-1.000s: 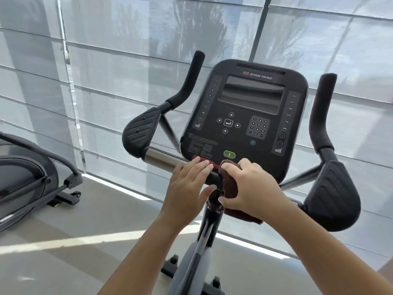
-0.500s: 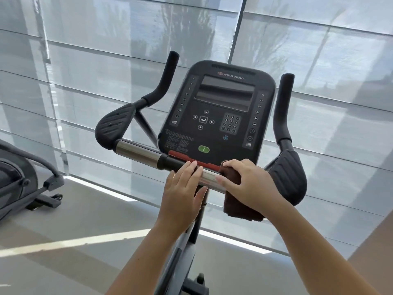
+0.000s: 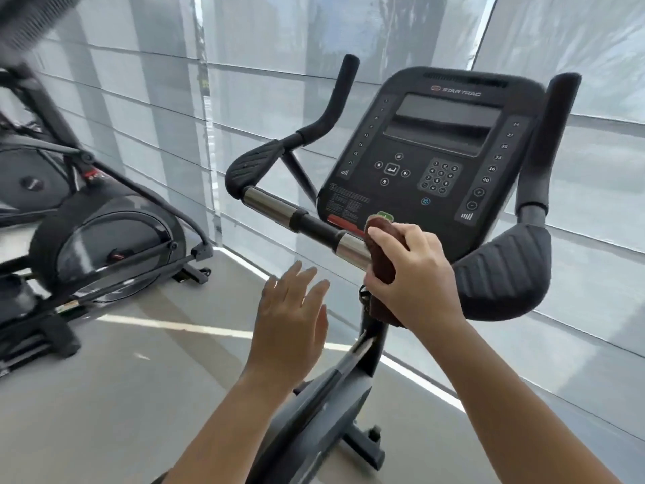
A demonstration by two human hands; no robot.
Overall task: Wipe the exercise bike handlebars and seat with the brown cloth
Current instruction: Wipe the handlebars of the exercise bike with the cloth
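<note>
The exercise bike's handlebar (image 3: 279, 209) runs as a chrome and black crossbar below the black console (image 3: 432, 162), with padded rests and upright grips at both ends. My right hand (image 3: 415, 270) presses the brown cloth (image 3: 382, 255) around the middle of the crossbar, just under the console. The cloth's lower end hangs down behind my wrist. My left hand (image 3: 291, 321) hovers below and left of the bar with fingers spread, touching nothing. The seat is out of sight.
An elliptical trainer (image 3: 90, 246) stands on the left, close to the bike. Behind both machines, grey window blinds (image 3: 146, 110) reach to the floor. The bike's post and base (image 3: 335, 389) lie below my arms on the grey floor.
My left hand has let go of the crossbar and dropped away from it. My right hand keeps the cloth on the bar. The view has swung left, bringing the elliptical in.
</note>
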